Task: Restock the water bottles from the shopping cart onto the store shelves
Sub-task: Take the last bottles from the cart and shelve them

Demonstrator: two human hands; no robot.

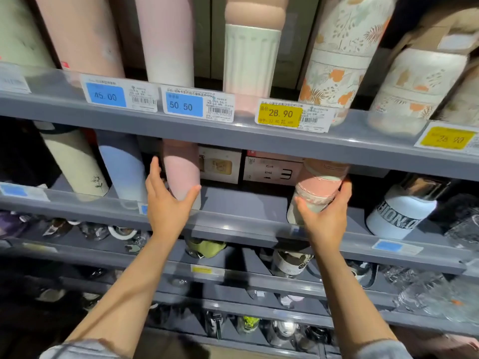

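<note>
Head view. Both arms reach to the second shelf (pixel 241 200) of a grey store rack.

Left hand (pixel 166 200): fingers straight and spread, thumb out to the right, cupped against the lower part of a pink bottle (pixel 181 169). The bottle stands upright on the shelf, top hidden behind the shelf edge above. Contact of thumb and palm with the bottle looks likely; a closed grip is not seen.

Right hand (pixel 326 211): fingers and thumb wrap around a pink-and-cream bottle (pixel 317 187) with stitched bands. It sits at the shelf front, base behind the clear lip, top under the upper shelf edge.

Between the two bottles: bare shelf, two boxes (pixel 243 167) at the back. Left of the pink bottle, a pale blue bottle (pixel 121 167) and a cream bottle (pixel 75 161). Right, a white bottle (pixel 401 211) with black lettering. Upper shelf: price tag (pixel 281 114) reading 28.90.
</note>
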